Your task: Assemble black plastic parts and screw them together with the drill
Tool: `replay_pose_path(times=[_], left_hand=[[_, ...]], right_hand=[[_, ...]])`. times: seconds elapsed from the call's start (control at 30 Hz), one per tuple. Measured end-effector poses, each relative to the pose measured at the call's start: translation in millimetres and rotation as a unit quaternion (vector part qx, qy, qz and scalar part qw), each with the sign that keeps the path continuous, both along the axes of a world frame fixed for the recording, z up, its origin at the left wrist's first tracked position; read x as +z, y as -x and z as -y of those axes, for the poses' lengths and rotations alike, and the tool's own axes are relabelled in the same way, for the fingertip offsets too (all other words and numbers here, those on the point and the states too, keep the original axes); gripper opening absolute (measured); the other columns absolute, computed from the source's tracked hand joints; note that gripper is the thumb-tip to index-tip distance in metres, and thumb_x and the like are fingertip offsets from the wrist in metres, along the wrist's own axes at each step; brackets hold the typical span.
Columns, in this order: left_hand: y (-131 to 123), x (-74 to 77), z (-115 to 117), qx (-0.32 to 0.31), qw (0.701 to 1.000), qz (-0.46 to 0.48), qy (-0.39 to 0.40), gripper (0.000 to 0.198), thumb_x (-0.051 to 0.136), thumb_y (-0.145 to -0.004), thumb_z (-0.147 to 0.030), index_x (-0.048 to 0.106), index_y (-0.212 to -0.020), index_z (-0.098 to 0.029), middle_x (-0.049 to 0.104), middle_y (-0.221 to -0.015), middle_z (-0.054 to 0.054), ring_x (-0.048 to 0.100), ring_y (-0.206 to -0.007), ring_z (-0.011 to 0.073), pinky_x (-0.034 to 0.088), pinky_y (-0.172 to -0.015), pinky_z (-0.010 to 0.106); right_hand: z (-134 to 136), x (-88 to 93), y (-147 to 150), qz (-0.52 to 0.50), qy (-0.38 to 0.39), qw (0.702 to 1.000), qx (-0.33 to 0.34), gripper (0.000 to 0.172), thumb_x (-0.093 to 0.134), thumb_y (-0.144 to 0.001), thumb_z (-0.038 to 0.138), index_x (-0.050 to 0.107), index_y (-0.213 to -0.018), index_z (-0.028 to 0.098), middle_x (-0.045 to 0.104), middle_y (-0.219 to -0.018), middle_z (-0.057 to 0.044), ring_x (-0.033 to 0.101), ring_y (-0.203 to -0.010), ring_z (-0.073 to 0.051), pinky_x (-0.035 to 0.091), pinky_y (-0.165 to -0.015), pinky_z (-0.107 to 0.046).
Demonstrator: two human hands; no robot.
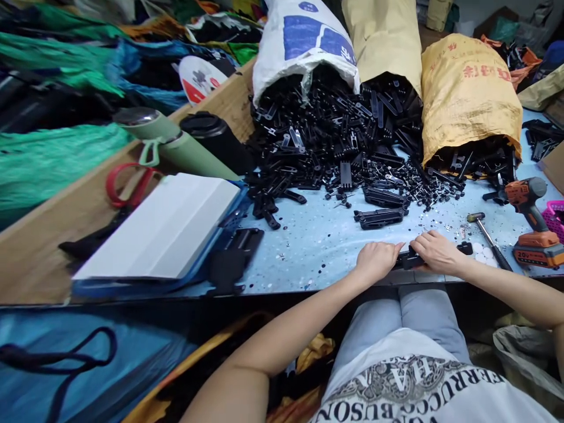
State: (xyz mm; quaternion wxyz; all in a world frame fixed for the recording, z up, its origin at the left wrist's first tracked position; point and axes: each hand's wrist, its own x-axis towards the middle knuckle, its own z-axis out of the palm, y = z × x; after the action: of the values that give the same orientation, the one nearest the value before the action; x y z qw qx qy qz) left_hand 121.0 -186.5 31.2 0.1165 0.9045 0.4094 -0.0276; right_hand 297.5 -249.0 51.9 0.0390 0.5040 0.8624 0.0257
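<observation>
At the table's front edge, my left hand (379,258) is closed on one end of a long black plastic part (409,259). My right hand (437,251) wraps over its other side, hiding much of it. A black end (465,248) sticks out beyond the right hand; whether it belongs to the same part I cannot tell. Just behind the hands lie stacked black parts (381,217) like the one held. Right of my hands are white round discs (483,254), a small hammer (489,238) and an orange cordless drill (533,223).
Black plastic pieces (317,141) and small screws (434,188) spill from a white sack (304,47), a beige sack (383,41) and a yellow sack (471,100). On the left are a white board (163,229), red-handled scissors (130,185), a green bottle (189,150) and a black cup (215,138).
</observation>
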Motion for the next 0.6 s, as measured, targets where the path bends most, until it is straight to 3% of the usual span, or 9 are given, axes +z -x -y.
replay_pose_path(times=[0.1,0.2,0.27,0.33,0.4,0.47,0.53,0.6], left_hand=[[6.2,-3.0,-2.4,-0.017,1.0,0.017,0.004,0.06,0.019,-0.095,-0.044,0.07,-0.087,-0.015,0.07,-0.084,0.013,0.066,-0.079,0.0221,0.044,-0.069,0.031],[17.8,-3.8,-6.0,-0.039,0.998,0.048,-0.009,0.058,0.018,-0.095,-0.043,0.068,-0.084,-0.016,0.07,-0.081,0.011,0.064,-0.074,0.0202,0.043,-0.065,0.03],[27.9,-2.0,-5.9,-0.081,0.994,0.072,-0.034,0.059,0.019,-0.094,-0.046,0.066,-0.079,-0.014,0.068,-0.074,0.011,0.063,-0.068,0.0192,0.042,-0.062,0.029],[38.7,1.6,-0.7,-0.14,0.982,0.119,-0.05,0.063,0.018,-0.092,-0.052,0.063,-0.072,-0.014,0.064,-0.063,0.01,0.059,-0.06,0.0173,0.04,-0.057,0.028],[47.8,5.7,10.6,-0.204,0.955,0.216,-0.027,0.068,0.012,-0.091,-0.057,0.06,-0.066,-0.015,0.057,-0.054,0.006,0.054,-0.052,0.0145,0.038,-0.052,0.026],[52.6,8.5,27.0,-0.261,0.904,0.338,0.023,0.072,0.005,-0.089,-0.058,0.057,-0.064,-0.016,0.052,-0.05,0.004,0.049,-0.048,0.0125,0.037,-0.049,0.025],[52.1,8.4,45.8,-0.267,0.859,0.433,0.057,0.074,-0.001,-0.089,-0.058,0.056,-0.064,-0.017,0.051,-0.051,0.003,0.049,-0.048,0.0118,0.038,-0.049,0.025],[47.1,4.3,63.4,-0.237,0.848,0.471,0.05,0.076,-0.005,-0.088,-0.057,0.056,-0.065,-0.017,0.052,-0.053,0.004,0.05,-0.05,0.012,0.041,-0.052,0.025]], right_hand=[[-5.7,1.9,-4.1,-0.016,0.013,0.999,0.043,0.056,0.037,-0.087,0.063,0.057,-0.095,0.011,0.06,-0.087,-0.012,0.055,-0.08,-0.022,0.035,-0.072,-0.032],[0.6,2.6,-18.2,-0.019,0.017,1.0,0.004,0.063,0.031,-0.085,0.07,0.057,-0.088,0.013,0.06,-0.077,-0.009,0.055,-0.07,-0.019,0.033,-0.064,-0.029],[11.2,4.7,-29.2,-0.015,0.016,1.0,-0.023,0.066,0.023,-0.084,0.072,0.056,-0.076,0.015,0.057,-0.066,-0.007,0.051,-0.058,-0.017,0.03,-0.057,-0.028],[25.2,10.0,-36.8,-0.046,0.014,0.999,0.005,0.07,0.014,-0.086,0.07,0.054,-0.067,0.016,0.053,-0.058,-0.006,0.047,-0.051,-0.015,0.028,-0.054,-0.028],[40.1,16.8,-37.5,-0.125,0.019,0.989,0.074,0.073,0.004,-0.088,0.066,0.052,-0.063,0.017,0.05,-0.055,-0.005,0.046,-0.051,-0.014,0.03,-0.055,-0.028],[53.5,19.1,-29.1,-0.219,0.045,0.965,0.138,0.075,-0.004,-0.089,0.062,0.051,-0.061,0.019,0.044,-0.051,-0.004,0.046,-0.052,-0.014,0.033,-0.057,-0.029],[63.7,10.2,-10.3,-0.302,0.077,0.936,0.162,0.077,-0.011,-0.088,0.059,0.05,-0.061,0.02,0.04,-0.049,-0.003,0.045,-0.051,-0.015,0.036,-0.058,-0.03],[69.3,-12.2,18.5,-0.381,0.08,0.911,0.14,0.078,-0.017,-0.086,0.056,0.049,-0.062,0.021,0.038,-0.049,-0.003,0.043,-0.049,-0.016,0.039,-0.058,-0.032]])
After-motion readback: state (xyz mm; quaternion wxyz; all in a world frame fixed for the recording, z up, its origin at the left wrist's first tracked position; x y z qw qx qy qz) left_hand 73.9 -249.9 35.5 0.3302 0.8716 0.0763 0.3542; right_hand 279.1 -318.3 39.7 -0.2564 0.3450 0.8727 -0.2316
